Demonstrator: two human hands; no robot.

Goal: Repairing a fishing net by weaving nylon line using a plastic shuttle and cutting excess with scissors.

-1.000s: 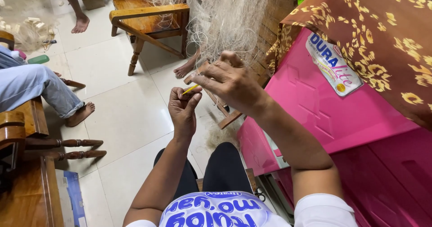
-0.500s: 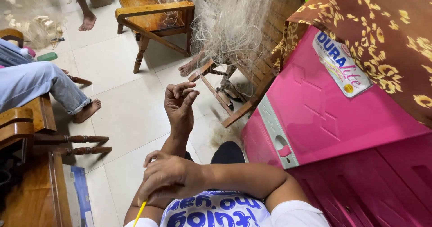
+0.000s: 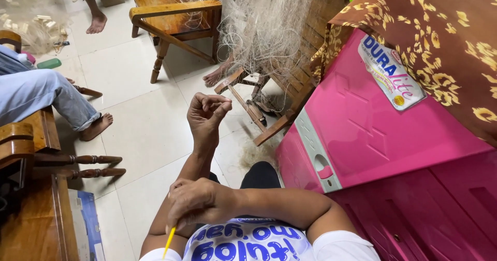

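Note:
My left hand (image 3: 207, 115) is raised in front of me, its fingers pinched together, apparently on a fine strand that is too thin to make out. My right hand (image 3: 199, 203) is drawn back across my chest and is closed on a thin yellow netting needle (image 3: 169, 242), whose tip points down to the left. A pale fishing net (image 3: 269, 28) hangs in a bundle over a wooden frame ahead of my left hand.
A pink plastic cabinet (image 3: 373, 136) under a brown patterned cloth (image 3: 445, 38) stands close on my right. Ahead are a wooden chair (image 3: 176, 23) and a wooden frame. A seated person's leg in jeans (image 3: 46, 92) and wooden furniture (image 3: 31, 152) lie at the left, another bare foot (image 3: 97, 23) farther off.
My right hand, first up beside the left at the net, has pulled back down to my chest with the yellow needle. My left hand has stayed raised and pinched.

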